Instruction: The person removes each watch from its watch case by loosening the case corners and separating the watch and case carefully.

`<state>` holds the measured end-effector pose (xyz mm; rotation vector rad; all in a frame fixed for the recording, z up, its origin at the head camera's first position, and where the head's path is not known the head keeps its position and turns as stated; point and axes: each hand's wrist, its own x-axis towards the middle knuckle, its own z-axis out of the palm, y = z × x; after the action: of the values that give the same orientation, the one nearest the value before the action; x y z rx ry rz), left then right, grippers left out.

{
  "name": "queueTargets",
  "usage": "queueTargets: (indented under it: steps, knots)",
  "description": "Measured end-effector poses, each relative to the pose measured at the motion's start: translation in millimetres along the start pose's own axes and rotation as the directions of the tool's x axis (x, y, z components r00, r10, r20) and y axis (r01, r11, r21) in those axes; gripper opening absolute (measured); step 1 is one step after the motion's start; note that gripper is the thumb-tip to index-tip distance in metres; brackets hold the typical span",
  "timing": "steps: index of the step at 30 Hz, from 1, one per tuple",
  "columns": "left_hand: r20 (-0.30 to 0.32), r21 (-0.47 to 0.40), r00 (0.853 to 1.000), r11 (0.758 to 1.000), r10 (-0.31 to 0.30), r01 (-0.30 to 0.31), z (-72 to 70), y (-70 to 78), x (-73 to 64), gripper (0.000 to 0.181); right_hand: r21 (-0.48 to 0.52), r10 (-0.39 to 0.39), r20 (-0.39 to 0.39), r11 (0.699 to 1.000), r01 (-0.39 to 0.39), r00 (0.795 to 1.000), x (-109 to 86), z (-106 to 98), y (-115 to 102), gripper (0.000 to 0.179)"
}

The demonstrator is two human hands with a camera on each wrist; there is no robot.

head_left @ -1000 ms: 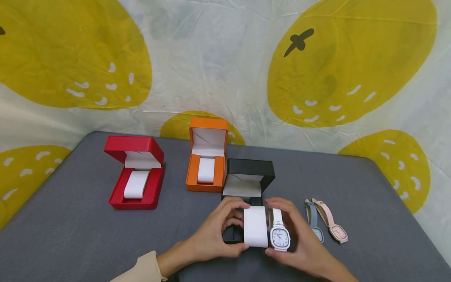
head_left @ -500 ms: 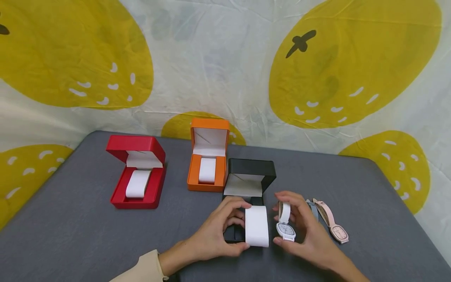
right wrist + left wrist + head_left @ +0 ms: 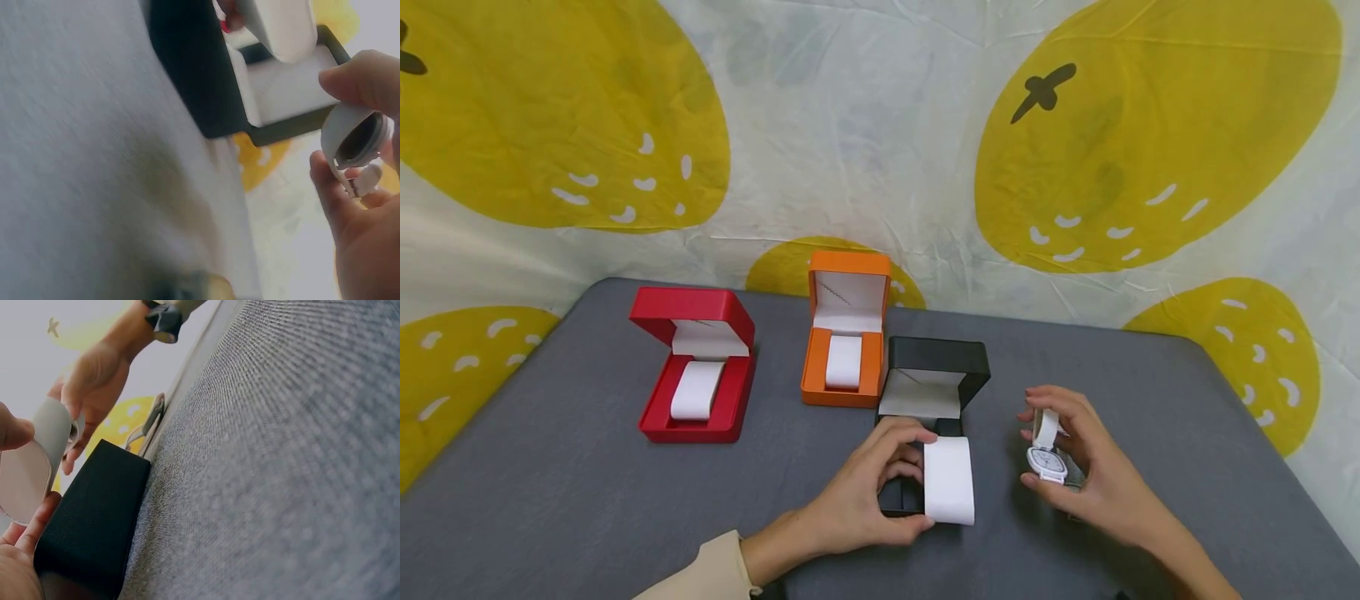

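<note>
In the head view my left hand (image 3: 872,492) pinches a white watch cushion (image 3: 949,481) between thumb and fingers, over the front of an open black watch box (image 3: 938,356). To the right, apart from the cushion, my right hand (image 3: 1101,475) holds a white watch (image 3: 1047,462) by its case and strap, dial facing up. The right wrist view shows the looped strap and the back of that watch (image 3: 361,140) between thumb and fingers. My right hand largely hides the other watches on the table; their straps (image 3: 147,425) show in the left wrist view.
An open red watch box (image 3: 696,429) stands at the left, and an open orange one (image 3: 844,398) stands behind and left of the black box. Both contain white cushions. A fruit-print cloth (image 3: 850,125) hangs behind the grey table (image 3: 565,467).
My right hand has moved away from the cushion to the right with the white watch, covering the blue and pink watches. The left hand keeps the cushion in nearly the same place.
</note>
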<state>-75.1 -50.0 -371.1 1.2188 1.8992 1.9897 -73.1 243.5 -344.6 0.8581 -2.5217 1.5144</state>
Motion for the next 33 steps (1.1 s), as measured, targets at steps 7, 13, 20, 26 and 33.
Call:
queueTargets:
  steps: [7,13,20,26,33]
  knots:
    - [-0.019,0.011,1.0,1.0,0.019,-0.019,1.3,-13.1,-3.9,0.077,-0.075,-0.004,0.044,0.997,0.007,0.999,-4.8,-29.8,8.1,0.088]
    - [-0.045,0.048,0.998,0.998,0.037,-0.035,-1.0,-14.4,-3.2,0.078,-0.145,-0.02,0.059,0.989,0.028,0.998,-11.2,-55.3,14.6,0.088]
    - [-0.065,0.125,0.997,0.992,0.033,-0.025,-6.6,-2.1,2.7,0.074,-0.194,0.03,0.07,0.981,-0.016,0.997,-16.1,-72.2,24.0,0.085]
    - [-0.047,0.268,0.997,0.962,0.062,-0.047,-12.8,3.6,5.7,0.071,-0.244,0.077,0.071,0.968,-0.058,0.995,-22.7,-83.7,32.0,0.089]
    - [-0.055,0.416,0.998,0.91,0.026,0.0,-17.4,-11.0,0.0,0.07,-0.286,0.171,0.056,0.947,-0.148,0.984,-32.5,-94.1,43.0,0.088]
